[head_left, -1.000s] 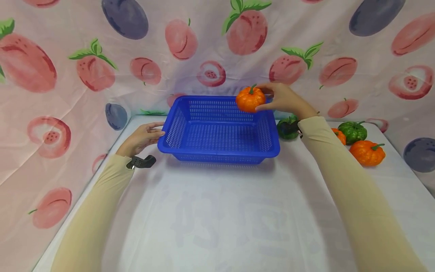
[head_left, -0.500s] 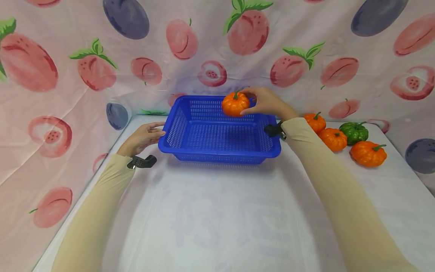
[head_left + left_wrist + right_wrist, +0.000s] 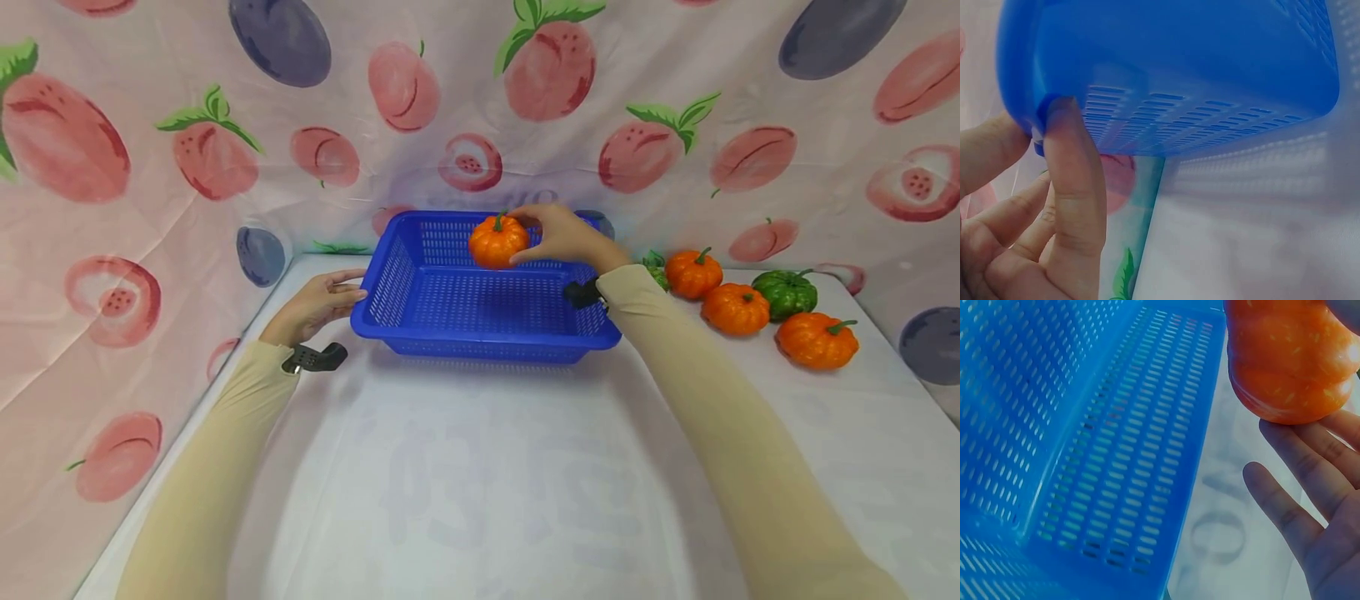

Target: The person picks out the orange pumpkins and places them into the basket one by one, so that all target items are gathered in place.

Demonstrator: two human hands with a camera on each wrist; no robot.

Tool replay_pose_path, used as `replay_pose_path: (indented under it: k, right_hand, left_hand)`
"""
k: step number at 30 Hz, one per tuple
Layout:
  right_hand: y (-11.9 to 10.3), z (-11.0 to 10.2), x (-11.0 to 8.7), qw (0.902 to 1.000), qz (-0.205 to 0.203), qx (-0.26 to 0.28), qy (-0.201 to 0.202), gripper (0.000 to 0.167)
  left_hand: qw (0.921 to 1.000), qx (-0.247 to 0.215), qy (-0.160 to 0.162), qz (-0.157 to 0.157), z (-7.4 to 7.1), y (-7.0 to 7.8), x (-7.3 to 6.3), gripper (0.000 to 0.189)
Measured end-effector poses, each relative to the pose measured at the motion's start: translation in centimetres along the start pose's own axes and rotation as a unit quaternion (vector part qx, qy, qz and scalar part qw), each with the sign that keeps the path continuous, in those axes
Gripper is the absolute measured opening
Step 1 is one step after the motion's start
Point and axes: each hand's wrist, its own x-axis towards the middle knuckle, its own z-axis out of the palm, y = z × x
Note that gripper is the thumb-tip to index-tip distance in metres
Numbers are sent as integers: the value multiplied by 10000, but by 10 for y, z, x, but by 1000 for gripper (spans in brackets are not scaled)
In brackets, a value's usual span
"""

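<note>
Right hand [image 3: 558, 236]: fingers pinch orange pumpkin [image 3: 495, 246], held over blue basket [image 3: 487, 339]. Left hand [image 3: 315, 307]: fingers pinch basket's left rim [image 3: 381, 258]. More pumpkins [image 3: 735, 310] on tabletop [image 3: 487, 467], right.

The right hand [image 3: 558, 233] grips between its thumb [image 3: 528, 254] and fingers [image 3: 1310, 462] — one lone finger [image 3: 1282, 506] stands clear of the hold. Left of that grip and nearer the body, the left hand [image 3: 318, 302] pinches. Behind the two holds, the right forearm [image 3: 705, 400] and left forearm [image 3: 217, 458] slant back — both sleeved.
</note>
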Motion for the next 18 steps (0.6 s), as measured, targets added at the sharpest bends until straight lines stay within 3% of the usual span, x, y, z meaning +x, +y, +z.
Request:
replay_pose_path:
  k: [18]
  right_hand:
    - [-8,28,24,9987,-114,272,-405,72]
  left_hand:
    - [9999,116,38,109,2,1,-3,61]
